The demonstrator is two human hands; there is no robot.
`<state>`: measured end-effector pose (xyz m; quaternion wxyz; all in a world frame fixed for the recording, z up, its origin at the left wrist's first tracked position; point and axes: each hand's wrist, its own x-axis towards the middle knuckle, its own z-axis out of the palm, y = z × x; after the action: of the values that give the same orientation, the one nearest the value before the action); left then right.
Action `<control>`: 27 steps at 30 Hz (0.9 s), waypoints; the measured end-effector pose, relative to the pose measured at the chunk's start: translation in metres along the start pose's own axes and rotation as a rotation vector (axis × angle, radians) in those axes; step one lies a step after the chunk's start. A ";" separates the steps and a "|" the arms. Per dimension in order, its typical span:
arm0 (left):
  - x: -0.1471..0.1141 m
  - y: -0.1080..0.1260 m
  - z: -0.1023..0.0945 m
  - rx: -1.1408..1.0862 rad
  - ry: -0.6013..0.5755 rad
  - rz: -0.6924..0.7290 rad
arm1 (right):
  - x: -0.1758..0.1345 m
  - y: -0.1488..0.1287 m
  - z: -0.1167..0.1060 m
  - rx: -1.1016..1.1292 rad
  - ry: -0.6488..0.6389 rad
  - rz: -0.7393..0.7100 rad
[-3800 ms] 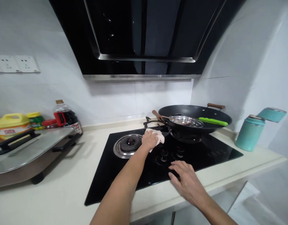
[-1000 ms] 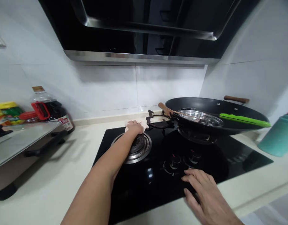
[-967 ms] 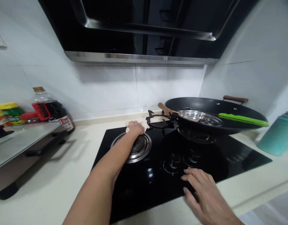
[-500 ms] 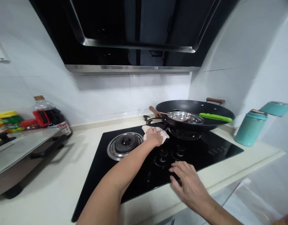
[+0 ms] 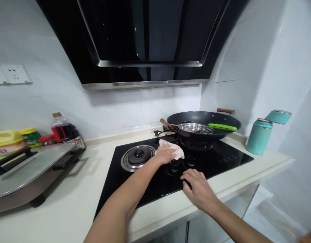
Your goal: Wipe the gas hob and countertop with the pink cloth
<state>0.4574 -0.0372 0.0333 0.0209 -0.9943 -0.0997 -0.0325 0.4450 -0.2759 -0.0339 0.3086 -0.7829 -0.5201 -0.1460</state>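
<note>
My left hand (image 5: 165, 154) presses a pale cloth (image 5: 179, 153) onto the black glass cooktop (image 5: 155, 189), its fingers bent over the fabric. The cloth lies between the left burner (image 5: 139, 154) and the wok (image 5: 203, 116), just behind the control knob (image 5: 174, 165). My right hand (image 5: 198, 189) rests at the cooktop's front edge with its fingers loosely curved and apart, holding nothing. Inside the wok are a metal strainer-like dish (image 5: 196, 128) and a bright green handle (image 5: 222, 127).
A teal flask (image 5: 259, 138) stands right of the cooktop. On the left are a lidded electric pan (image 5: 23, 189), a dark sauce bottle (image 5: 68, 130) and a yellow-capped container (image 5: 7, 143). The range hood (image 5: 145, 72) hangs low above.
My left hand and the cloth have slid toward the front, nearer the knobs. My right hand stays at the cooktop's edge. The camera view has shifted a little.
</note>
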 end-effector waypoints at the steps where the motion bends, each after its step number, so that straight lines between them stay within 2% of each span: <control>1: -0.006 -0.001 0.000 0.000 0.007 0.009 | 0.000 0.000 0.000 0.001 -0.005 0.000; 14: -0.090 0.003 0.013 0.061 0.203 -0.001 | 0.000 0.003 0.007 -0.005 -0.005 0.024; 20: -0.126 0.002 0.013 0.082 0.267 -0.023 | 0.001 0.004 0.007 -0.003 -0.015 0.042; 24: -0.165 0.003 0.013 0.084 0.279 -0.004 | 0.000 0.005 0.008 -0.008 -0.020 0.047; 27: -0.202 0.009 0.017 0.062 0.334 0.020 | -0.002 0.007 0.009 -0.009 -0.018 0.043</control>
<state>0.2624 -0.0845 0.0019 0.0684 -0.9748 -0.0859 -0.1942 0.4493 -0.2731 -0.0443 0.3035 -0.7966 -0.5052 -0.1345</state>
